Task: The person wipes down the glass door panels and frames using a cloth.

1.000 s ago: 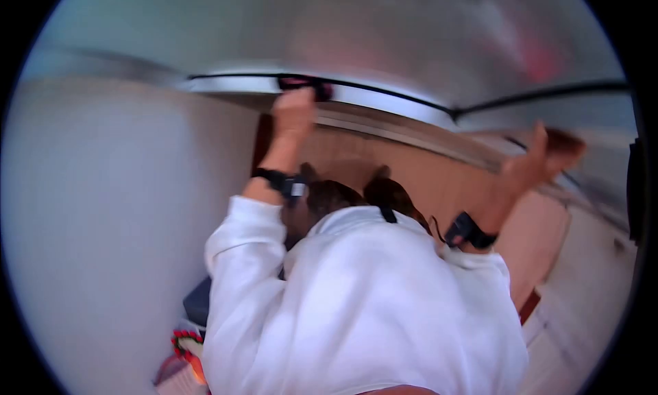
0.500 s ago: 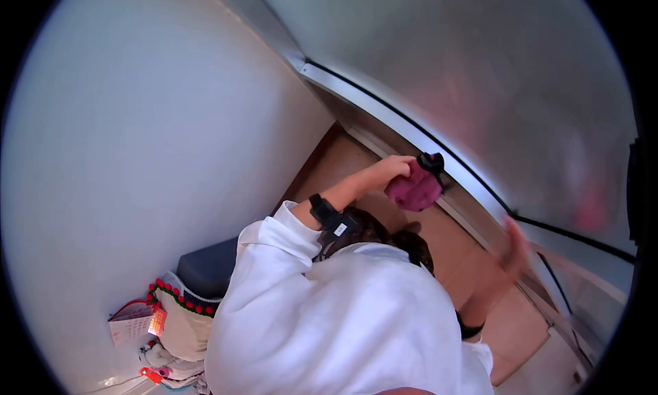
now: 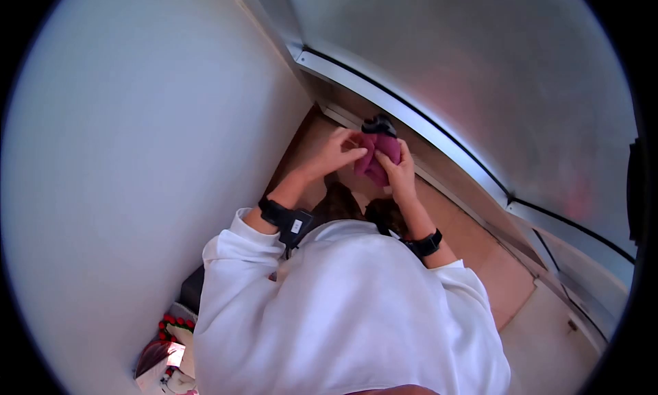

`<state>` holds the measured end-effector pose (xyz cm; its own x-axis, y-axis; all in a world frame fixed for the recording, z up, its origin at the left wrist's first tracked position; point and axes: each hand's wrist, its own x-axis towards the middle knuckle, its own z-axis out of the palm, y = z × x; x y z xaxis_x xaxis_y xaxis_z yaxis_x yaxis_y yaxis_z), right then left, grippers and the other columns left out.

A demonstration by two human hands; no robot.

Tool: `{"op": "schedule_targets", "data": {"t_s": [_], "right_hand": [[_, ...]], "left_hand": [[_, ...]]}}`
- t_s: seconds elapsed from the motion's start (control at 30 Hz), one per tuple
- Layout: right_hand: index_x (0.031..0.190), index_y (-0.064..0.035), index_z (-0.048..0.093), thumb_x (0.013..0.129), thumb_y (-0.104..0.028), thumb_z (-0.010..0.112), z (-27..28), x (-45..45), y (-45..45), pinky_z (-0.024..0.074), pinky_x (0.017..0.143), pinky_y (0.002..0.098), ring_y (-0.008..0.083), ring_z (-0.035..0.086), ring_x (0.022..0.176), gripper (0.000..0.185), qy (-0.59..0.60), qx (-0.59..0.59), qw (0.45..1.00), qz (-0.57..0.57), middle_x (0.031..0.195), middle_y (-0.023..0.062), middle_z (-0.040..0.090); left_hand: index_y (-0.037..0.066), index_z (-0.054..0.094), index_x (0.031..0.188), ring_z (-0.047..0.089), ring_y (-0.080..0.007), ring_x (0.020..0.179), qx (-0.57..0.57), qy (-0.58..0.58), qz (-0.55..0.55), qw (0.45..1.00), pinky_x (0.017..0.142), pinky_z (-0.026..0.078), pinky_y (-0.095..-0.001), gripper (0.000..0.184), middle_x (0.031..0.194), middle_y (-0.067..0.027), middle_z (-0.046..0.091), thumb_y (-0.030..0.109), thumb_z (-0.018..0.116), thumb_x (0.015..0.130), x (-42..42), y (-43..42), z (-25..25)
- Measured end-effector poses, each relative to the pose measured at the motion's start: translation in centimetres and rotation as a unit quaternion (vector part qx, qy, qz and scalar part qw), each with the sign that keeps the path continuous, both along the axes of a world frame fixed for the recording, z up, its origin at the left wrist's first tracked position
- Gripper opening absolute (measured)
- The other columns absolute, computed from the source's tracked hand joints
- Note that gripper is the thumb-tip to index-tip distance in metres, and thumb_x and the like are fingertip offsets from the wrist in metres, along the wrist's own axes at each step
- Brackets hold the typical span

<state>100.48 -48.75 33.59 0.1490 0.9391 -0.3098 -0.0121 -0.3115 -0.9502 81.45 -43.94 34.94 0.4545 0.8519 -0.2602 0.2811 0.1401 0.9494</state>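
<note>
A purple cloth bundle [image 3: 371, 167] with a shiny black piece [image 3: 379, 125] at its far end is between my two hands, held up over the floor. I cannot make out its exact kind. My left hand [image 3: 337, 152] pinches its left side, thumb across the cloth. On the other side my right hand [image 3: 403, 170] grips it, with the thumb pressed on the front and the fingers mostly hidden behind. Black bands with small boxes sit on both my forearms.
A pale wall [image 3: 157, 134] rises close on the left. Ahead and right stands a frosted panel [image 3: 466, 73] in a metal frame [image 3: 411, 118]. Tan floor [image 3: 480, 263] lies below. At lower left are a dark box-like thing [image 3: 192, 291] and fabric with red pompoms [image 3: 177, 322].
My right hand has come in from the right and taken hold of the purple bundle. My left hand has carried the bundle left and slightly up in view.
</note>
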Motion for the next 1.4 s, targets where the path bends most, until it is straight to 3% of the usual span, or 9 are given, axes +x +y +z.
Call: {"op": "schedule_targets", "data": {"t_s": [0.1, 0.17, 0.27, 0.37, 0.63, 0.73, 0.9, 1.03, 1.4], "right_hand": [[0.108, -0.0073, 0.058, 0.08, -0.012, 0.071, 3.1, 1.8, 1.2, 0.0477, 0.079, 0.0297, 0.0157, 0.06, 0.085, 0.031, -0.111, 0.074, 0.989, -0.062, 0.099, 0.0065, 0.063], [0.11, -0.0083, 0.059, 0.075, -0.003, 0.069, 6.2, 2.7, 2.5, 0.0485, 0.078, 0.0316, 0.0236, 0.062, 0.085, 0.036, -0.372, 0.359, 0.851, -0.097, 0.104, 0.0086, 0.064], [0.111, -0.0101, 0.06, 0.067, 0.005, 0.066, 8.3, 3.5, 4.4, 0.049, 0.077, 0.034, 0.0286, 0.06, 0.086, 0.047, -0.496, 0.387, 0.777, -0.009, 0.108, 0.0078, 0.064], [0.115, -0.01, 0.059, 0.066, 0.006, 0.061, 2.9, 3.7, 6.0, 0.0418, 0.089, 0.0373, 0.0264, 0.053, 0.107, 0.052, -0.554, 0.334, 0.748, 0.148, 0.124, 0.0056, 0.057], [0.126, -0.0068, 0.053, 0.073, -0.006, 0.061, 2.0, 0.8, 9.0, 0.0385, 0.09, 0.0362, 0.0232, 0.046, 0.115, 0.054, -0.551, 0.322, 0.752, 0.163, 0.138, 0.0057, 0.047], [0.126, -0.0034, 0.052, 0.077, -0.011, 0.058, 2.2, -1.8, 11.6, 0.0393, 0.087, 0.0357, 0.0224, 0.046, 0.114, 0.05, -0.58, 0.388, 0.687, 0.201, 0.137, 0.0069, 0.046], [0.125, -0.0028, 0.052, 0.077, -0.016, 0.058, 3.0, -6.5, 14.4, 0.0408, 0.081, 0.0355, 0.0218, 0.048, 0.11, 0.05, -0.588, 0.328, 0.716, 0.182, 0.133, 0.0072, 0.047], [0.122, -0.004, 0.052, 0.078, -0.019, 0.055, 0.5, -10.2, 17.6, 0.0407, 0.077, 0.0344, 0.0212, 0.046, 0.108, 0.047, -0.619, 0.338, 0.686, 0.178, 0.125, 0.0057, 0.049], [0.118, -0.0076, 0.055, 0.078, -0.015, 0.056, -1.4, -4.4, 6.1, 0.0439, 0.073, 0.0342, 0.0206, 0.048, 0.102, 0.041, -0.607, 0.288, 0.727, 0.142, 0.109, 0.0042, 0.051]], "left_hand": [[0.004, 0.053, 0.122, 0.06, -0.0179, 0.098, 0.124, 0.078, 0.056, 0.988, 0.085, 0.048, -0.0303, 0.042, 0.113, -0.0076, 0.053, 0.018, 0.065, 0.085, -1.0, 0.7, -0.8], [0.006, 0.054, 0.123, 0.06, -0.0182, 0.098, 0.131, 0.113, 0.077, 0.982, 0.085, 0.048, -0.0301, 0.043, 0.114, -0.0079, 0.053, 0.016, 0.066, 0.083, -1.3, 1.2, 0.4], [0.007, 0.056, 0.118, 0.061, -0.0201, 0.094, 0.178, 0.108, 0.156, 0.966, 0.081, 0.049, -0.0315, 0.041, 0.116, -0.0076, 0.055, 0.021, 0.066, 0.081, -0.7, 2.0, 0.9], [0.008, 0.055, 0.119, 0.06, -0.0211, 0.094, 0.203, 0.122, 0.176, 0.956, 0.081, 0.049, -0.0317, 0.04, 0.12, -0.0078, 0.055, 0.018, 0.065, 0.082, -0.2, 2.5, 1.9], [0.008, 0.053, 0.124, 0.059, -0.0191, 0.103, 0.118, 0.126, 0.184, 0.968, 0.081, 0.051, -0.0305, 0.036, 0.127, -0.0061, 0.052, 0.014, 0.059, 0.088, -3.5, -2.1, 5.5], [0.008, 0.053, 0.124, 0.059, -0.0179, 0.104, 0.104, 0.12, 0.202, 0.966, 0.081, 0.05, -0.0288, 0.036, 0.127, -0.0059, 0.052, 0.013, 0.059, 0.089, -4.2, -2.5, 6.1], [0.007, 0.053, 0.124, 0.059, -0.0176, 0.103, 0.107, 0.086, 0.183, 0.973, 0.08, 0.05, -0.0278, 0.037, 0.127, -0.0068, 0.052, 0.01, 0.059, 0.088, -3.7, -2.4, 6.1], [0.006, 0.053, 0.124, 0.059, -0.0176, 0.101, 0.119, 0.105, 0.172, 0.972, 0.078, 0.049, -0.027, 0.036, 0.123, -0.0078, 0.054, 0.004, 0.058, 0.088, -4.8, 0.1, 5.2], [0.009, 0.054, 0.125, 0.061, -0.0179, 0.097, 0.122, 0.135, 0.005, 0.983, 0.079, 0.049, -0.0283, 0.036, 0.116, -0.0071, 0.059, 0.016, 0.057, 0.09, -2.6, -3.1, 3.6]]}}
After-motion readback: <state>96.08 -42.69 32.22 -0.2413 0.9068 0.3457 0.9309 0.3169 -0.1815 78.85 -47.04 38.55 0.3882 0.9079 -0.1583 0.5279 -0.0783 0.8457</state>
